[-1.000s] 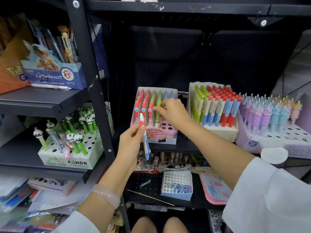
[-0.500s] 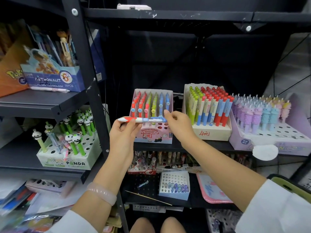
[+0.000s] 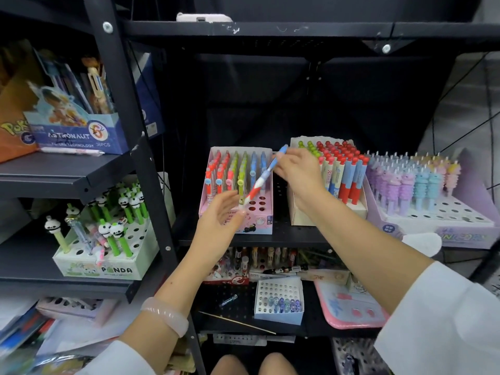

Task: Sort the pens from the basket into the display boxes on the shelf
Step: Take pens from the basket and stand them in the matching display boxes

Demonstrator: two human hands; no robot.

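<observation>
A slim plastic pen (image 3: 262,178), right hand (image 3: 297,171) pinching its blue end, seemingly brushes the left hand's (image 3: 219,223) spread fingertips.

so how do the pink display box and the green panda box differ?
The pink display box holds upright red, green and blue pens in tidy rows; the green panda box holds panda-topped green pens, some leaning. The pink one sits on the centre shelf, the panda one on the left. Both have empty holes.

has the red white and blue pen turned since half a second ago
Yes. The pen lay level across the front of the pink display box; now it tilts, blue end up toward the right hand, red end down at the left hand.
</observation>
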